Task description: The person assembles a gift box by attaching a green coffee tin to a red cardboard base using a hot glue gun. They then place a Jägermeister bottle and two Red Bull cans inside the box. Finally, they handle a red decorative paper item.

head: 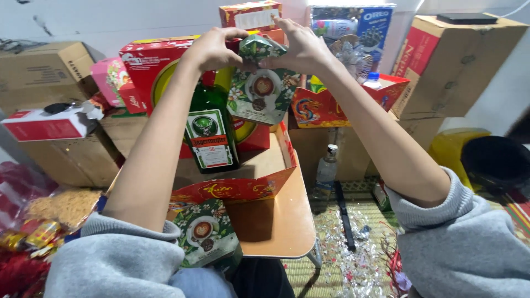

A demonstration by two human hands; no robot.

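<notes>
Above the green bottle (210, 129), left hand (212, 49) and right hand (301, 48) both pinched on the green floral packet (259, 83), gripping its top from either side.

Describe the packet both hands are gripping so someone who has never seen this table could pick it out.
Start at the red open-fronted gift box on the small wooden table; a green bottle stands inside. Just right of the bottle hangs a green coffee pouch, its top pinched by the left hand and right hand. Unlike the matching pouch lying below the box, this one is upright and held.
</notes>
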